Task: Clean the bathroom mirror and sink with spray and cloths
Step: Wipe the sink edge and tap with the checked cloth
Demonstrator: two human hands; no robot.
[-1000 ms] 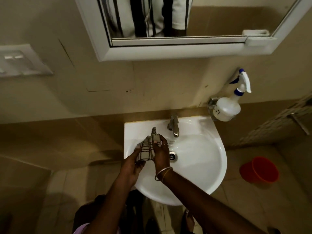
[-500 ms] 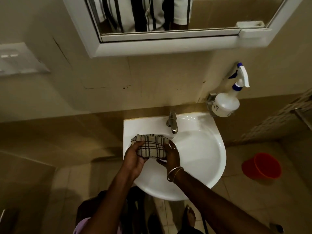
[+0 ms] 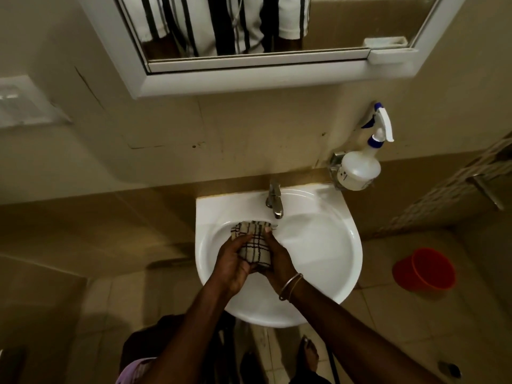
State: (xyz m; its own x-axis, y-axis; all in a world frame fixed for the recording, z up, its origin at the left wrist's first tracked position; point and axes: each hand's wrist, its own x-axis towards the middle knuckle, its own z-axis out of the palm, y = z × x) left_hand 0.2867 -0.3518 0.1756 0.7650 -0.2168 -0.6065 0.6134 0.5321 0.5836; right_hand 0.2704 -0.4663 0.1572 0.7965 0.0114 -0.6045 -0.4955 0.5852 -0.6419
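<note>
Head view: two hands, left hand (image 3: 232, 263) and right hand (image 3: 279, 261), grip one cloth (image 3: 253, 242) over one sink (image 3: 321, 256).

**Both hands on the checked cloth (image 3: 253, 246), right over the sink (image 3: 318, 245)**

Looking straight down into a white basin with a metal tap (image 3: 274, 199) at the back. Gripping the bunched cloth between left hand (image 3: 232, 268) and right hand (image 3: 278, 263), fingers curled round it, just in front of the spout. Wearing thin bangles (image 3: 291, 286) on the right wrist. Also seeing a white spray bottle (image 3: 358, 170) in a wall holder right of the tap, a white-framed mirror (image 3: 249, 29) up top, and a red bucket (image 3: 425, 270) on the floor.
</note>
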